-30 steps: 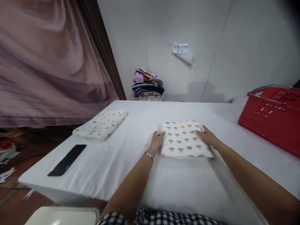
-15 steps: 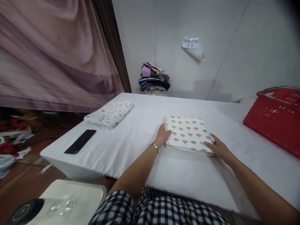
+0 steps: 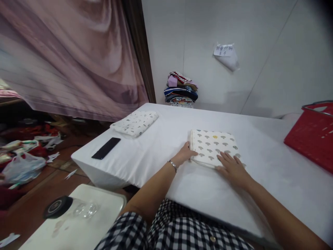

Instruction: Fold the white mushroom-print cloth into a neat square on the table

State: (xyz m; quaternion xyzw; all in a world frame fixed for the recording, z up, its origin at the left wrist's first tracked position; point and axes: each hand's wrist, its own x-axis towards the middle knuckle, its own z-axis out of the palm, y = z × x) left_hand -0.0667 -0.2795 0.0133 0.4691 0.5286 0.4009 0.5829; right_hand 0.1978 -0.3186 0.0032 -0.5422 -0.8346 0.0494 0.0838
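Observation:
A folded white cloth (image 3: 213,144) with grey mushroom prints and a few coloured ones lies flat on the white-covered table. At its left edge is my left hand (image 3: 184,153), the thumb over the near-left corner and the fingers along the side, gripping the layers. My right hand (image 3: 232,169) rests flat on the near-right part of the cloth, fingers outstretched and slightly spread, hiding some of the edge there. Farther left lies a second folded white cloth (image 3: 135,123) with small dark prints, apart from both hands.
A black phone (image 3: 106,148) lies near the left edge of the table (image 3: 161,166). A red basket (image 3: 312,135) stands at the right. Folded clothes (image 3: 181,88) are stacked by the wall. At lower left, a white stool (image 3: 104,201) bears a clear jar with a black lid (image 3: 57,207).
My right hand has moved left from the cloth's right edge to lie flat on its near side. My left hand stays at the left edge. The view has shifted left.

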